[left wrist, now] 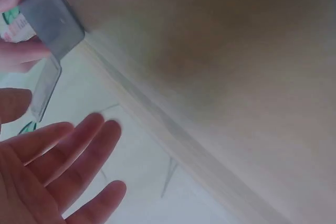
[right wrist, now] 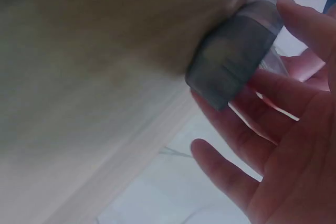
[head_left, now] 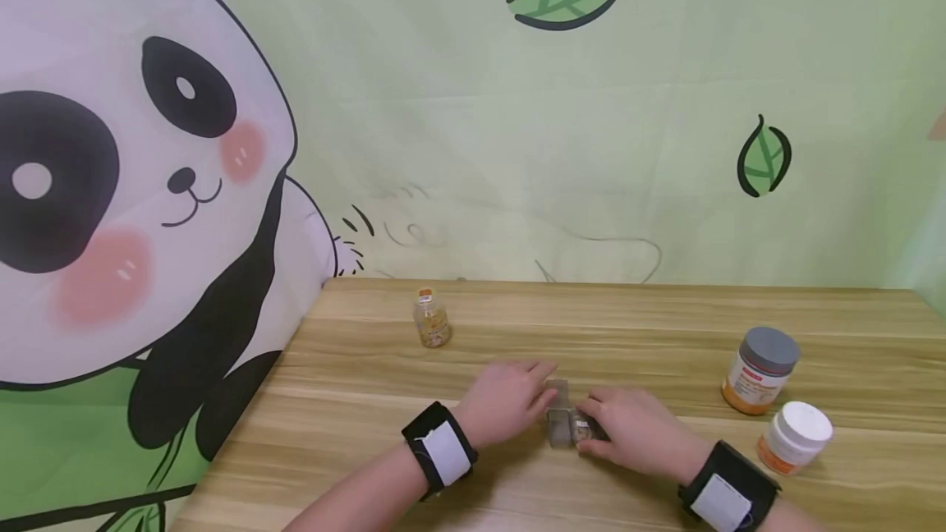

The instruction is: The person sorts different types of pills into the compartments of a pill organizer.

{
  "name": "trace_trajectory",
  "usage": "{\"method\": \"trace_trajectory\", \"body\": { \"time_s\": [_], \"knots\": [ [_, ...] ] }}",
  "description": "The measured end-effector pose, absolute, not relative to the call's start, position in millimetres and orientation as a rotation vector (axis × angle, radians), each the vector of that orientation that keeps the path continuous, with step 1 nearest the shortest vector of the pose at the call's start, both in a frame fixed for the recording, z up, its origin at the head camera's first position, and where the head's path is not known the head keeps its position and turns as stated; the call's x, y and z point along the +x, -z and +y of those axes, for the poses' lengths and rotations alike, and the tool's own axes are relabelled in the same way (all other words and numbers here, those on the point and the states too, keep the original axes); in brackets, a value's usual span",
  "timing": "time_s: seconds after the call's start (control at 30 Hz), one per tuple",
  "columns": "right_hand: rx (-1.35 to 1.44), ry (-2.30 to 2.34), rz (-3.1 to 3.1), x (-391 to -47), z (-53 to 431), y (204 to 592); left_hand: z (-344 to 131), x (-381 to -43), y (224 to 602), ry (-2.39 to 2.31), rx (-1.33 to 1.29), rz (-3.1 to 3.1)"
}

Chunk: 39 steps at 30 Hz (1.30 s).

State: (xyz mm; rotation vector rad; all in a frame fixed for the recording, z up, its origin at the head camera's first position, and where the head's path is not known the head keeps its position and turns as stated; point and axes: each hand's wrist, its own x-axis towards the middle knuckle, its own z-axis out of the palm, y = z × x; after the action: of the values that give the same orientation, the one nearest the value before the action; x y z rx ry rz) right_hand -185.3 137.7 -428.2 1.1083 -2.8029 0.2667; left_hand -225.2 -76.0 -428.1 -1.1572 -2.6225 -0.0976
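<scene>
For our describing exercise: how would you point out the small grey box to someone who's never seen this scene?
On the wooden table, find the left hand and right hand. Between them is the small grey box, gripped by the right hand. Unlike the round bottle, grey-lidded jar and white-lidded jar, it is angular.

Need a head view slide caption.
Right hand gripping a small grey box, left hand close beside it, with a grey-lidded jar, a white-lidded jar and a bottle.

No text can be read; the label (head_left: 752,387) on the grey-lidded jar (head_left: 760,371) is too blurred.
</scene>
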Motion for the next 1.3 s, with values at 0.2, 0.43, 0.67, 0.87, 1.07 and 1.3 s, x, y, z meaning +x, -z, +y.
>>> {"method": "trace_trajectory", "body": {
  "time_s": [0.2,0.43,0.67,0.87,1.07,1.3],
  "knots": [
    [1.037,-0.407,-2.862,-177.7,142.5,427.2,-105.1,-219.6,422.2,0.587,-0.977,-2.678],
    [0.977,-0.503,-2.819,-168.5,159.4,420.7,-150.2,-255.7,412.2,1.273,-0.523,-2.314],
    [0.996,-0.505,-2.716,-155.1,176.4,424.5,-180.7,-290.6,421.6,1.604,-0.075,-2.261],
    [0.992,-0.496,-2.609,-152.3,183.1,425.2,-189.7,-310.8,435.8,1.757,0.081,-2.402],
    [0.991,-0.482,-2.553,-153.3,186.1,424.5,-189.9,-320.0,447.2,1.796,0.073,-2.479],
    [0.974,-0.473,-2.562,-154.7,187.9,423.1,-184.7,-321.5,447.9,1.724,0.000,-2.508]
  ]
}}
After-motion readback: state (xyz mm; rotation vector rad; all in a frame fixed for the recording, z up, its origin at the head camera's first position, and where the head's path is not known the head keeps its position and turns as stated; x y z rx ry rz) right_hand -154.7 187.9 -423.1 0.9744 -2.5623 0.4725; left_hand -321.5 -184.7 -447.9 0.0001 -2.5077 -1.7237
